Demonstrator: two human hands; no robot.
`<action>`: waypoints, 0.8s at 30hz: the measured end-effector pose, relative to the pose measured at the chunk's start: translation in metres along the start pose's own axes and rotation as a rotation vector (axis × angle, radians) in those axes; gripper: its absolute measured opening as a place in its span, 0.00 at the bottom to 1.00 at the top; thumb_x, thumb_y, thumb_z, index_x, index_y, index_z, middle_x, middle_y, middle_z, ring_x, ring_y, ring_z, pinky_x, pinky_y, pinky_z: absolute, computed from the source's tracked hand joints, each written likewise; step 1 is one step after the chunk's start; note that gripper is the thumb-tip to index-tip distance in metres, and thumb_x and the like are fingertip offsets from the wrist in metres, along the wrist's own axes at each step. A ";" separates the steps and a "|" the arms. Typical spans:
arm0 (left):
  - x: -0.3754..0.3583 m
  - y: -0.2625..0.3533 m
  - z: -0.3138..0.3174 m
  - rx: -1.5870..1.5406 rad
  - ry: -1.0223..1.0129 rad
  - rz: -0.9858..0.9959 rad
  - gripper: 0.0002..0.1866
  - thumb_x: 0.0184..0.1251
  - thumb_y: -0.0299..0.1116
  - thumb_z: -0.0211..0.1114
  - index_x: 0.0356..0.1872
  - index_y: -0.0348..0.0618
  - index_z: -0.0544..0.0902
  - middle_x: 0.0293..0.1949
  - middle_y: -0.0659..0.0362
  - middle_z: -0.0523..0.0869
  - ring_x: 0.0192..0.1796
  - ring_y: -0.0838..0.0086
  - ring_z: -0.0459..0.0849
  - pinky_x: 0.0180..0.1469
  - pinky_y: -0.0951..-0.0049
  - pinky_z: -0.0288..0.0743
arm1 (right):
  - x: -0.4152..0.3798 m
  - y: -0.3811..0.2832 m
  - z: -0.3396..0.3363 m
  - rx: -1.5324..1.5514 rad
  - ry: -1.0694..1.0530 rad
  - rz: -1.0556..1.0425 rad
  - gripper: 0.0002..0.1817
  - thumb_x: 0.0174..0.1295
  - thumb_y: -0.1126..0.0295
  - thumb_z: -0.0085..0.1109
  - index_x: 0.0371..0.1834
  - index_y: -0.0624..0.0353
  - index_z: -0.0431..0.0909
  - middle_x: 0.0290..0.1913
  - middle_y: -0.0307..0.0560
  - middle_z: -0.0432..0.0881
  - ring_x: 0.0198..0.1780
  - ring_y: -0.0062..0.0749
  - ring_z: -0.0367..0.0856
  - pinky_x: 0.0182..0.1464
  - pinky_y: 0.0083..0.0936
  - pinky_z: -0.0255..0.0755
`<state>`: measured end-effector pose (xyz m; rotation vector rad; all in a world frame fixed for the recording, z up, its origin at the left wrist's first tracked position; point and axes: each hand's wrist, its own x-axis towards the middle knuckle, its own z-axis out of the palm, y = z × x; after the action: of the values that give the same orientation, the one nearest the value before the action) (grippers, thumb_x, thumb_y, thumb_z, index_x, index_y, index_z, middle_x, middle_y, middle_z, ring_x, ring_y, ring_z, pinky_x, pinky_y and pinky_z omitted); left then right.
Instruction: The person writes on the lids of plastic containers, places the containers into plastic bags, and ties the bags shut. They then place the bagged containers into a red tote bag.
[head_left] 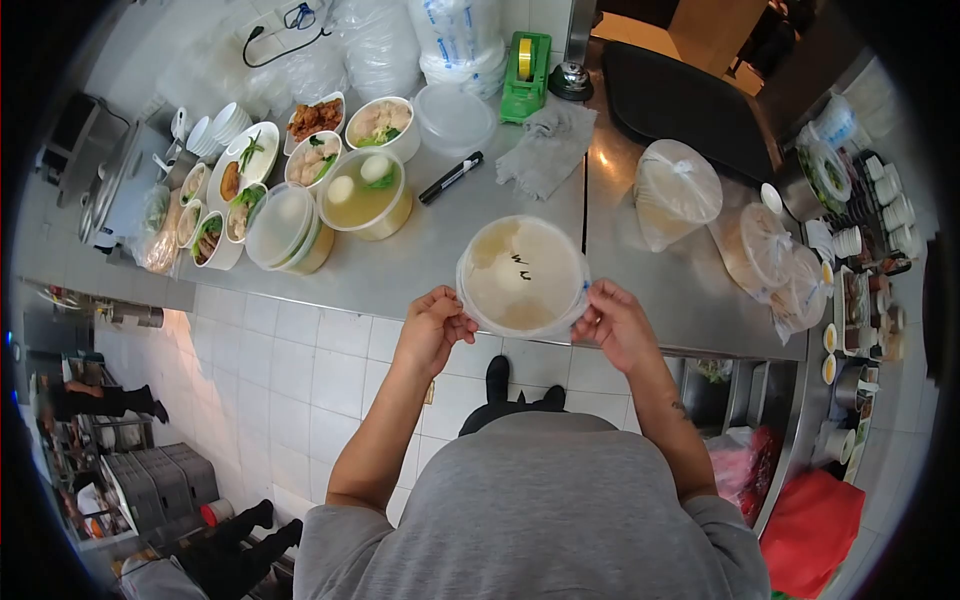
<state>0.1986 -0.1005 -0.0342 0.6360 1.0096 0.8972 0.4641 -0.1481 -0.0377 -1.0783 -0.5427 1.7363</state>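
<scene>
By the near edge of the bench (430, 240), the lidded container (522, 277) lies squarely between left hand (437, 327) and right hand (613, 325), neither nearer; round, it shows no long axis. Both hands, fingers curled nearly closed, pinch the plastic at its sides.

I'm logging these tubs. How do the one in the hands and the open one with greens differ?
The held tub has a lid with black marks; the open tub has no lid, so its pale balls and greens show plainly. The held tub is between the left hand and right hand; the open tub stands on the counter. Both are round and hold food.
</scene>
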 end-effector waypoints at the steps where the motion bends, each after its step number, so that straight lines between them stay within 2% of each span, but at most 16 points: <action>1: -0.001 0.001 0.003 0.074 0.041 0.007 0.03 0.58 0.25 0.52 0.28 0.37 0.73 0.22 0.57 0.79 0.22 0.75 0.77 0.24 0.77 0.72 | 0.002 -0.009 -0.001 -0.069 0.002 -0.030 0.08 0.65 0.65 0.50 0.33 0.58 0.70 0.25 0.37 0.72 0.28 0.22 0.74 0.33 0.23 0.73; 4: -0.007 0.008 0.017 0.636 0.096 0.293 0.05 0.60 0.27 0.51 0.27 0.38 0.72 0.20 0.59 0.77 0.21 0.79 0.74 0.22 0.78 0.69 | 0.021 -0.026 0.012 -0.470 0.154 -0.196 0.12 0.63 0.61 0.53 0.29 0.59 0.71 0.21 0.37 0.72 0.24 0.24 0.73 0.29 0.23 0.70; 7: -0.001 0.020 0.023 0.638 0.042 0.268 0.06 0.62 0.28 0.52 0.26 0.38 0.71 0.19 0.61 0.74 0.21 0.81 0.72 0.18 0.79 0.64 | 0.054 -0.028 0.035 -0.804 0.394 -0.425 0.16 0.61 0.58 0.56 0.26 0.61 0.71 0.19 0.39 0.72 0.21 0.26 0.71 0.27 0.24 0.67; 10: 0.007 0.035 0.031 0.677 0.214 0.243 0.05 0.59 0.24 0.54 0.25 0.38 0.69 0.18 0.63 0.72 0.19 0.81 0.71 0.20 0.78 0.65 | 0.085 -0.029 0.027 -0.929 0.346 -0.377 0.16 0.60 0.60 0.58 0.26 0.63 0.71 0.19 0.41 0.72 0.23 0.26 0.69 0.29 0.25 0.66; 13: 0.015 0.037 0.019 0.678 0.075 0.139 0.07 0.60 0.25 0.57 0.26 0.37 0.69 0.18 0.63 0.72 0.18 0.81 0.70 0.20 0.77 0.64 | 0.090 -0.039 0.035 -0.886 0.339 -0.471 0.14 0.59 0.63 0.60 0.29 0.64 0.71 0.20 0.44 0.73 0.24 0.26 0.67 0.30 0.23 0.66; 16: 0.019 0.039 0.015 0.792 0.173 0.410 0.07 0.62 0.29 0.57 0.29 0.38 0.70 0.17 0.63 0.72 0.19 0.82 0.70 0.17 0.80 0.63 | 0.069 -0.047 0.066 -0.861 0.264 -0.678 0.12 0.58 0.65 0.60 0.32 0.63 0.71 0.22 0.44 0.74 0.25 0.28 0.68 0.32 0.23 0.67; 19: 0.009 0.046 0.023 0.919 0.280 0.632 0.07 0.59 0.26 0.58 0.30 0.38 0.69 0.20 0.51 0.75 0.20 0.64 0.76 0.24 0.66 0.71 | 0.050 -0.056 0.070 -0.802 0.336 -0.762 0.12 0.57 0.66 0.60 0.36 0.61 0.71 0.26 0.47 0.75 0.27 0.29 0.69 0.32 0.24 0.67; 22: 0.007 0.050 0.034 1.323 0.320 0.682 0.10 0.57 0.23 0.56 0.38 0.40 0.66 0.23 0.45 0.78 0.27 0.49 0.80 0.30 0.56 0.72 | 0.025 -0.062 0.060 -1.082 0.282 -0.584 0.11 0.55 0.71 0.58 0.41 0.58 0.70 0.33 0.49 0.76 0.31 0.28 0.72 0.34 0.22 0.67; 24: 0.008 0.055 0.030 1.344 0.238 0.735 0.15 0.54 0.21 0.56 0.42 0.42 0.64 0.26 0.43 0.79 0.31 0.46 0.80 0.32 0.53 0.72 | 0.014 -0.058 0.044 -1.013 0.187 -0.550 0.13 0.52 0.75 0.55 0.42 0.57 0.69 0.33 0.48 0.73 0.32 0.27 0.71 0.35 0.21 0.67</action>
<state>0.2092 -0.0673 0.0183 2.1681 1.5919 0.8200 0.4540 -0.1056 0.0225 -1.5428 -1.5171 0.8158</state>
